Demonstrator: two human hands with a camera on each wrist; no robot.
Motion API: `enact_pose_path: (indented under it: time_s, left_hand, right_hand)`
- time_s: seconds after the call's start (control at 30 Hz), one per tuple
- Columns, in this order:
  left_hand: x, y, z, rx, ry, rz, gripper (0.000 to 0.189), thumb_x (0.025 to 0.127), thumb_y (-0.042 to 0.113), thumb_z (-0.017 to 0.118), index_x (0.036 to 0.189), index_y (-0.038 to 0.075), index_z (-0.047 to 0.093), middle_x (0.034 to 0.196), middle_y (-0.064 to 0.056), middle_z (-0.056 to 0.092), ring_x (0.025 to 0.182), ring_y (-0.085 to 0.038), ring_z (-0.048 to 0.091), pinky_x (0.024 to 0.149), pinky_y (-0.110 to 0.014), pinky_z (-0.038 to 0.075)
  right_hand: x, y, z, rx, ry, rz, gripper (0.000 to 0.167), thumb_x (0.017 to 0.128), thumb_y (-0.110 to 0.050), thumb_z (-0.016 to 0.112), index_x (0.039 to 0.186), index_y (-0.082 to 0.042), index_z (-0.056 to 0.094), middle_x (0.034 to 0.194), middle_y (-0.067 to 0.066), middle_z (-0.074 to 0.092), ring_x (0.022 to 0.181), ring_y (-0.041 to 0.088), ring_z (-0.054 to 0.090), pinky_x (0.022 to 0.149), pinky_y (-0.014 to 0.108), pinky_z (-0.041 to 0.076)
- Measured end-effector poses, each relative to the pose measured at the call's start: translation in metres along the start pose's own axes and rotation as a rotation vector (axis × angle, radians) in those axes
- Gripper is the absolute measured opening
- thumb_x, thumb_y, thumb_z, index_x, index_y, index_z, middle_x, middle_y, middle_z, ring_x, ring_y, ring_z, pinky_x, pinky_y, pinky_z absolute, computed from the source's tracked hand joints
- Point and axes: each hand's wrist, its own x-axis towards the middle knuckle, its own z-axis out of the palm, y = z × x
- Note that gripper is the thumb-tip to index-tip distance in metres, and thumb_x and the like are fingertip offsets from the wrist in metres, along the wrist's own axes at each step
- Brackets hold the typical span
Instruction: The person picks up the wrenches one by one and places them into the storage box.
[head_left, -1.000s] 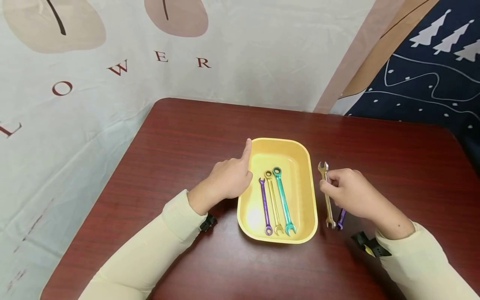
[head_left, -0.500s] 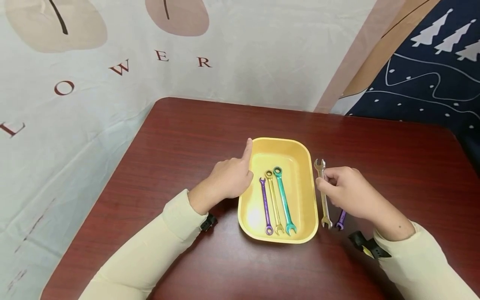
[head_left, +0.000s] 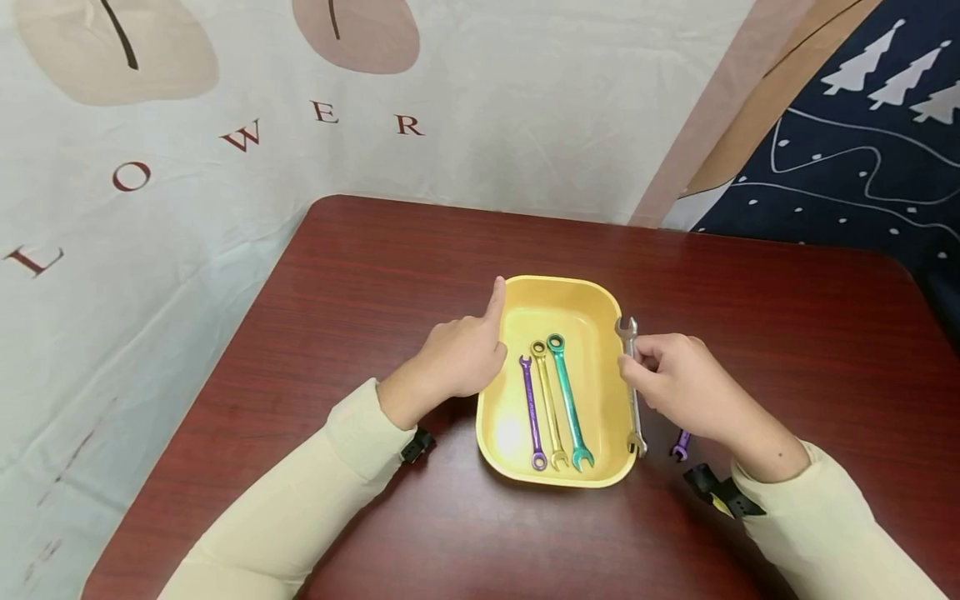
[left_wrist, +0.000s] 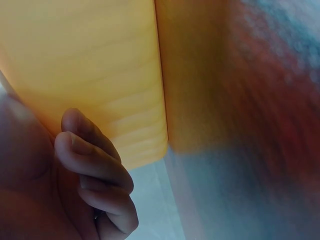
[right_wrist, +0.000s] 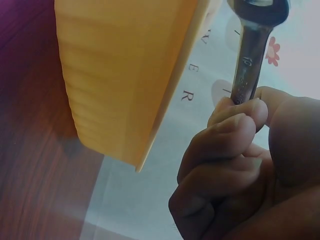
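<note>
My right hand [head_left: 675, 379] pinches a silver double open-end wrench [head_left: 634, 412] between thumb and fingers; in the head view it overlaps the right rim of a yellow plastic bin [head_left: 603, 308]. One end of that wrench shows large in the right wrist view, above my curled fingers [right_wrist: 220, 140]. Inside the bin lie a purple wrench [head_left: 531, 408], a gold wrench [head_left: 548, 400] and a teal wrench [head_left: 567, 400], side by side. My left hand [head_left: 459, 354] holds the bin's left rim, thumb at the inner side, index finger stretched along the edge. Its other fingers [left_wrist: 100, 160] bend near the ribbed outer wall.
Another purple wrench [head_left: 681, 446] lies on the dark red-brown table [head_left: 390, 275], right of the bin and partly hidden by my right hand. A printed pale cloth [head_left: 525, 150] hangs behind the table's far edge, with a dark blue cloth [head_left: 847, 158] at right.
My right hand has moved left with the silver wrench, from beside the bin to its right rim. The left hand and the wrenches in the bin have stayed put.
</note>
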Motion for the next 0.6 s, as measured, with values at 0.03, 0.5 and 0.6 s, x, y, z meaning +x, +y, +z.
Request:
enact_pose_path:
  time_s: [0.03, 0.5, 0.6]
  left_hand:
    - [0.000, 0.000, 0.000, 0.001, 0.002, 0.001, 0.083, 0.101, 0.026, 0.044, 0.160, 0.009, -0.013, 0.055, -0.001, 0.055, 0.043, -0.015, 0.044, 0.043, -0.031, 0.032]
    - [-0.001, 0.000, -0.001, 0.006, 0.009, 0.002, 0.083, 0.101, 0.026, 0.044, 0.160, 0.009, -0.013, 0.056, -0.001, 0.056, 0.044, -0.016, 0.046, 0.044, -0.032, 0.034]
    - [-0.001, -0.001, -0.001, 0.007, 0.009, 0.003, 0.083, 0.101, 0.026, 0.044, 0.160, 0.009, -0.013, 0.056, -0.001, 0.056, 0.044, -0.016, 0.045, 0.044, -0.032, 0.033]
  right_hand:
    - [0.000, 0.000, 0.001, -0.004, 0.005, -0.003, 0.034, 0.097, -0.014, 0.057, 0.063, -0.011, 0.052, 0.051, -0.002, 0.045, 0.045, 0.010, 0.040, 0.042, 0.025, 0.032]
    - [0.006, -0.005, 0.010, -0.073, 0.031, -0.037, 0.034, 0.093, -0.013, 0.057, 0.060, -0.013, 0.051, 0.052, -0.006, 0.038, 0.049, 0.009, 0.035, 0.045, 0.022, 0.029]
    - [0.006, -0.005, 0.011, -0.073, 0.025, -0.034, 0.034, 0.093, -0.013, 0.056, 0.060, -0.013, 0.051, 0.052, -0.006, 0.038, 0.049, 0.009, 0.034, 0.045, 0.022, 0.029]
